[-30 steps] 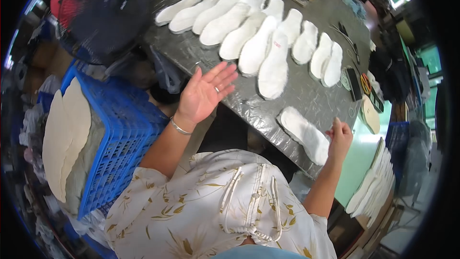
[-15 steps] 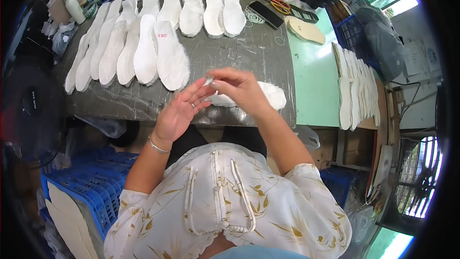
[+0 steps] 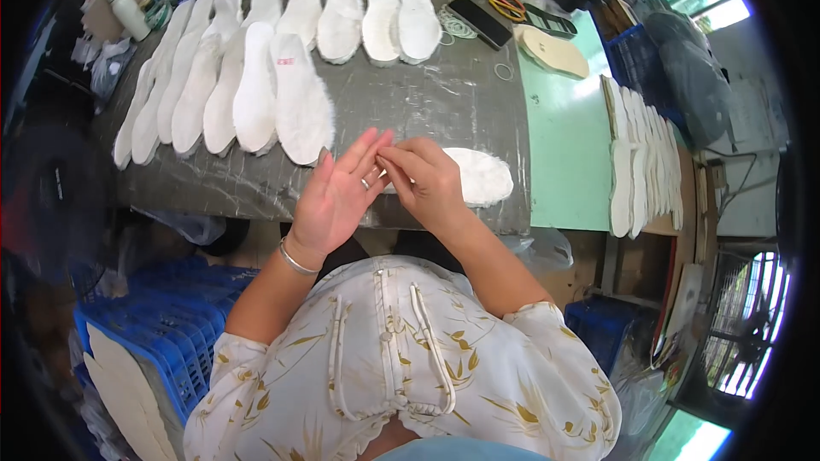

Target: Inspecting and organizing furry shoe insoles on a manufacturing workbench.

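Observation:
My left hand (image 3: 337, 196) is raised over the table's near edge, palm turned up and fingers stretched out, with a ring and a bracelet on it. Against its fingers, my right hand (image 3: 429, 181) is closed in a pinch; whatever may be between the fingertips is too small or hidden to make out. Behind and partly under the right hand lies a white fleecy insole (image 3: 485, 177), its left part covered by the hands. A fluffy insole with a red stamp (image 3: 303, 107) lies just beyond the left hand, at the end of overlapping rows of similar insoles (image 3: 256, 90).
On the dark table (image 3: 401, 102) lie a phone (image 3: 478, 23), a coil of white cord (image 3: 457, 24) and orange-handled scissors (image 3: 507, 7). To the right, a green surface (image 3: 559, 154) carries beige insoles (image 3: 553, 53) and a standing row of insoles (image 3: 628, 162). A blue crate (image 3: 171, 316) stands lower left.
My left hand has turned its palm more upward with fingers straighter. My right hand has shifted slightly down and right; the small white bit seen between the fingers no longer shows.

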A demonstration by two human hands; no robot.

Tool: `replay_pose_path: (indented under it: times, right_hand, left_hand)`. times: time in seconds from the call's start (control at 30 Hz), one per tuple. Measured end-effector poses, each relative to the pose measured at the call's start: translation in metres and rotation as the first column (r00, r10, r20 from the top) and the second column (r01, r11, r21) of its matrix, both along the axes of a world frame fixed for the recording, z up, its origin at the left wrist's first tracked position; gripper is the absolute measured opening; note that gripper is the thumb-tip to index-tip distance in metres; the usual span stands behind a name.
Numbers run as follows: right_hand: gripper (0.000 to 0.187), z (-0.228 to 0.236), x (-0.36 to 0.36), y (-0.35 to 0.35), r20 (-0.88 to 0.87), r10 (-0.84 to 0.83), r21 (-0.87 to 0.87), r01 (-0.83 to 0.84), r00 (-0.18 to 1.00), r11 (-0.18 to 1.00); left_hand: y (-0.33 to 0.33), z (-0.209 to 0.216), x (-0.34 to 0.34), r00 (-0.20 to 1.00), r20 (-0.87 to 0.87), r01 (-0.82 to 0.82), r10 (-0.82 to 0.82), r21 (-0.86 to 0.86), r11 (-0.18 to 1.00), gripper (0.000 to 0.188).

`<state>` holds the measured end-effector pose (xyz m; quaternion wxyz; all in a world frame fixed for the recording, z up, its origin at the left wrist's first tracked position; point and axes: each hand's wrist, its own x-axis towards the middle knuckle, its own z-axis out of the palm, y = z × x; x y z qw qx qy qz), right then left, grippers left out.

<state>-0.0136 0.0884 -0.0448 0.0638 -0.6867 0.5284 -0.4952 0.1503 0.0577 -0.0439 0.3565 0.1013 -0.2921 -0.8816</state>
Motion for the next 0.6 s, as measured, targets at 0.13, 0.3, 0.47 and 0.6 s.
replay_pose_path:
  times: [0.13, 0.3, 0.47, 0.6]
  right_hand:
    - [0.009, 0.002, -0.031, 0.011, 0.048, -0.151, 0.061, 0.148, 0.987, 0.987]
    - [0.020, -0.028, -0.124, 0.093, 0.103, -0.581, 0.278, 0.538, 0.807, 0.796]
    - [0.016, -0.073, -0.198, 0.231, -0.621, -0.569, 0.370, 0.842, 0.539, 0.393]
    - [0.096, -0.069, -0.226, 0.300, -0.810, -0.079, 0.586, 0.806, 0.581, -0.082]
  left_hand:
    - [0.003, -0.007, -0.006, 0.996, 0.027, 0.086, -0.084, -0.063, 0.994, 0.077]
    - [-0.004, -0.012, -0.007, 0.958, 0.284, 0.114, -0.036, -0.264, 0.958, 0.078]
    - [-0.003, -0.032, 0.031, 0.846, 0.453, -0.067, 0.283, -0.435, 0.898, 0.074]
    - [0.001, -0.049, 0.044, 0.633, 0.537, 0.002, 0.557, -0.721, 0.693, 0.086]
